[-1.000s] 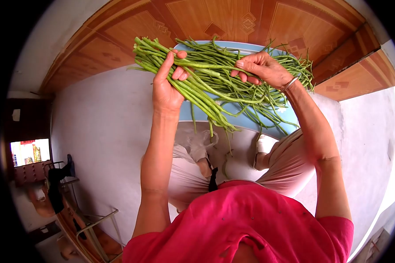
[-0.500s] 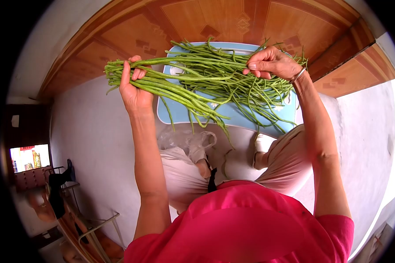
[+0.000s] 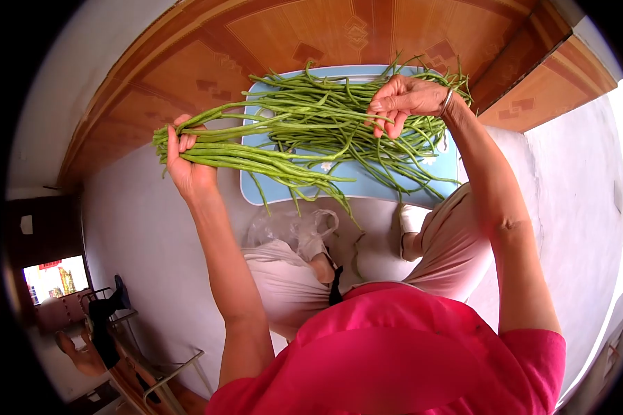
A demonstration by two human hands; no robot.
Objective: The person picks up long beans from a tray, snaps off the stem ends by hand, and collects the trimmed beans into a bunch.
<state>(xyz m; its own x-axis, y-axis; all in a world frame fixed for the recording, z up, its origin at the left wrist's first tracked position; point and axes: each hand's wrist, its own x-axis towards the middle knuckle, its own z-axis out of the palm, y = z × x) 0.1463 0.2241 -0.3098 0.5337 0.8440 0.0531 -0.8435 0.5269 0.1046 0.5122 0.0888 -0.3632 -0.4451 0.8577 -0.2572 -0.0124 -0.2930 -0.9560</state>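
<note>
My left hand (image 3: 195, 178) is wrapped around a bundle of green long beans (image 3: 270, 162), gripping it near one end. The bundle's loose ends stretch right over a low blue table (image 3: 370, 185). My right hand (image 3: 412, 97), with a bracelet at the wrist, has its thumb and fingers pinched at the far end of a long bean (image 3: 346, 117) that runs across from the left hand. Below both hands, a loose pile of long beans (image 3: 318, 93) covers much of the table, some hanging over its edges. The right fingertips partly hide what they pinch.
A clear plastic bag (image 3: 301, 228) lies on the floor by my left leg. Near my feet is a stray strand (image 3: 356, 256). Wooden panelled furniture (image 3: 284, 34) stands behind the table. At far left are a lit screen (image 3: 55, 279) and another person's legs (image 3: 86, 353).
My left hand has moved left and down with the bundle. The right hand has shifted slightly left. The camera view has turned a little.
</note>
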